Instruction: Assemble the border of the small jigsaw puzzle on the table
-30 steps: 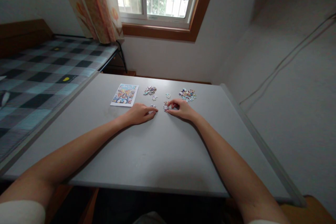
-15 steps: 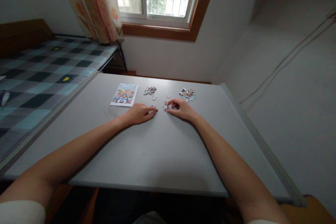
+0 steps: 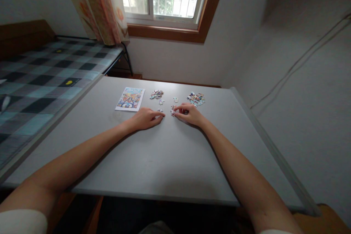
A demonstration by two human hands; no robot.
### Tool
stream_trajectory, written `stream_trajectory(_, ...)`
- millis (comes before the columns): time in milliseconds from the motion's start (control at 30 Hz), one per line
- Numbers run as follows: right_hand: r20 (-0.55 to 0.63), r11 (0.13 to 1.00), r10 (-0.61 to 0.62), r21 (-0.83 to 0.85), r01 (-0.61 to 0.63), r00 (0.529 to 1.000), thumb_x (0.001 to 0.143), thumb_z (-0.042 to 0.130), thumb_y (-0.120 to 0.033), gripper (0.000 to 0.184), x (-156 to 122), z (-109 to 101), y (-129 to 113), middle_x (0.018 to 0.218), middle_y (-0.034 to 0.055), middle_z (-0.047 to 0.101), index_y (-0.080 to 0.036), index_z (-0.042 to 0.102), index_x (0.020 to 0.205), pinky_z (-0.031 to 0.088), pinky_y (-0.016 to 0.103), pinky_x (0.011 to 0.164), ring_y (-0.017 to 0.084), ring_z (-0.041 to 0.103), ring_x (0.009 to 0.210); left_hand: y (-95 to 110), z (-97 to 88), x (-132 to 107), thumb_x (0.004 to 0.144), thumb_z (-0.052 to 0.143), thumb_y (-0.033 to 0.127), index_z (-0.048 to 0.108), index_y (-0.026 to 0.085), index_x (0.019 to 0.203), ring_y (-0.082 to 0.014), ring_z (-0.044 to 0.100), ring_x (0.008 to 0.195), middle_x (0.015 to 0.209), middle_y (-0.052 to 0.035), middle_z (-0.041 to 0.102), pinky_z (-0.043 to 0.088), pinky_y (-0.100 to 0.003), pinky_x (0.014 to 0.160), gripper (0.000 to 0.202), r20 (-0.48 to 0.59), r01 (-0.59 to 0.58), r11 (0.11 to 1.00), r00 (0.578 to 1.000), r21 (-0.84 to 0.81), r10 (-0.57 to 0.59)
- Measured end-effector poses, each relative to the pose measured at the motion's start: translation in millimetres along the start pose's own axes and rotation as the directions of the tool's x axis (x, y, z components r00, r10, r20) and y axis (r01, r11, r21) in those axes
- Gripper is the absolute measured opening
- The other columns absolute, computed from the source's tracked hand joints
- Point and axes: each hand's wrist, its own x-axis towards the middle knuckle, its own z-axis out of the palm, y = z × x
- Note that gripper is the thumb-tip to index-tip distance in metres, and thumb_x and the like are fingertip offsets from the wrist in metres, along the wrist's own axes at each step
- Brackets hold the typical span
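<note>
My right hand (image 3: 189, 113) has its thumb and fingertips on the right edge of a small cluster of jigsaw puzzle pieces (image 3: 172, 112) lying on the table, its fingers bent in a pinch. To the left of that cluster, my left hand (image 3: 148, 118) rests on the tabletop with the index finger stretched out and nothing held. Just beyond its fingers lies another small group of puzzle pieces (image 3: 160, 110), partly covered. Farther back are a few loose pieces (image 3: 161, 101) and a single light piece (image 3: 175, 99).
A heap of puzzle pieces (image 3: 157, 94) lies at the back, a larger heap (image 3: 196, 98) to its right. The printed picture sheet (image 3: 129, 99) lies flat at left on the grey table (image 3: 153, 168). A checked bed (image 3: 68, 69) borders the table's left; a wall stands right.
The fingers of my right hand have shifted slightly over the cluster of puzzle pieces. My left hand, the sheet and the heaps stay where they were.
</note>
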Motion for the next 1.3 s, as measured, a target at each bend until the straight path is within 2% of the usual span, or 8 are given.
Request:
stream_trajectory(367, 0.018, 0.999, 0.010, -0.050, -0.009, 1.000, 0.084, 0.064, -0.032, 0.024, -0.7, -0.1, -1.2, 0.079, 0.0042, 0.063, -0.022, 0.077, 0.100, 0.040, 0.027, 0.065, 0.012, 0.053, 0.066, 0.3, 0.6, -0.1, 0.090, 0.049, 0.031, 0.073, 0.023, 0.108, -0.0113, 0.060, 0.052, 0.059, -0.0007, 0.068, 0.036, -0.019, 0.053, 0.031, -0.004, 0.004, 1.000, 1.000, -0.020, -0.004)
stream_trajectory(567, -0.003, 0.997, 0.022, -0.071, -0.022, 1.000, 0.084, 0.064, -0.034, 0.021, 1.0, 2.3, -2.2, 0.072, 0.0036, 0.061, -0.021, 0.080, 0.086, 0.039, 0.027, 0.063, 0.012, 0.052, 0.063, -0.1, 0.4, -0.1, 0.091, 0.049, 0.033, 0.073, 0.024, 0.109, -0.0117, 0.060, 0.051, 0.058, -0.0006, 0.067, 0.036, -0.020, 0.053, 0.031, 0.006, 0.008, 1.000, 1.000, -0.007, -0.008)
stream_trajectory(733, -0.021, 1.000, 0.012, -0.010, -0.012, 1.000, 0.083, 0.060, -0.029, 0.026, 0.8, 1.6, 0.9, 0.078, 0.0031, 0.062, -0.019, 0.076, 0.101, 0.040, 0.026, 0.064, 0.010, 0.050, 0.062, -1.0, 1.0, 0.0, 0.091, 0.049, 0.032, 0.073, 0.024, 0.109, -0.0120, 0.061, 0.052, 0.058, -0.0008, 0.068, 0.036, -0.020, 0.053, 0.031, 0.008, 0.011, 1.000, 1.000, -0.012, -0.011)
stream_trajectory(867, -0.070, 0.998, 0.039, 0.041, -0.036, 0.997, 0.085, 0.055, -0.027, 0.032, 1.1, 2.2, 3.7, 0.075, 0.0021, 0.061, -0.015, 0.072, 0.109, 0.040, 0.025, 0.062, 0.010, 0.048, 0.060, -1.4, 1.5, -0.2, 0.091, 0.049, 0.032, 0.072, 0.024, 0.109, -0.0114, 0.061, 0.051, 0.058, -0.0004, 0.067, 0.035, -0.020, 0.052, 0.031, 0.006, 0.005, 1.000, 1.000, -0.017, -0.005)
stream_trajectory(1033, -0.076, 0.999, 0.043, 0.008, -0.042, 0.996, 0.083, 0.055, -0.024, 0.027, 1.6, 4.1, 3.9, 0.072, 0.0024, 0.061, -0.015, 0.075, 0.098, 0.039, 0.025, 0.061, 0.010, 0.048, 0.060, -0.7, 0.6, -0.1, 0.091, 0.049, 0.032, 0.073, 0.024, 0.108, -0.0117, 0.061, 0.052, 0.057, -0.0001, 0.067, 0.035, -0.020, 0.053, 0.030, 0.001, 0.003, 1.000, 1.000, -0.011, -0.003)
stream_trajectory(1300, -0.086, 0.998, 0.061, 0.027, -0.059, 0.994, 0.081, 0.054, -0.021, 0.026, 1.4, 4.0, 0.0, 0.074, 0.0029, 0.063, -0.015, 0.075, 0.095, 0.039, 0.025, 0.061, 0.010, 0.048, 0.059, -0.5, 1.1, 0.1, 0.091, 0.050, 0.032, 0.073, 0.024, 0.108, -0.0124, 0.061, 0.052, 0.058, -0.0010, 0.068, 0.034, -0.020, 0.053, 0.030, 0.009, 0.019, 1.000, 1.000, 0.006, -0.019)
